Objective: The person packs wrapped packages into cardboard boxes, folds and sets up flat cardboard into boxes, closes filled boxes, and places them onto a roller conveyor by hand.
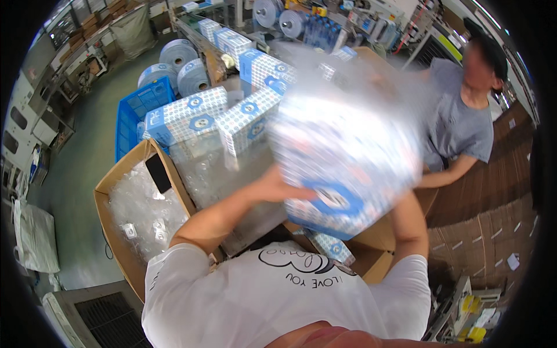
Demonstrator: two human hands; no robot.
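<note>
A large blue-and-white patterned pack (348,156), blurred by motion, is held up in front of my chest. Clear plastic film seems to trail from its far end. My left hand (277,187) grips its left side, with the thumb laid over the near face. My right forearm (409,223) runs up behind the pack's right side, where the pack hides my right hand and its fingers. Below the pack is an open cardboard carton (377,255), with a smaller patterned pack (331,246) in it.
Several similar packs (188,116) stand on the grey table ahead. At left are a carton of clear plastic (139,203) with a black phone (158,173), a blue crate (130,116) and film rolls (178,53). A co-worker (461,110) stands at right, beside stacked brown cardboard (493,168).
</note>
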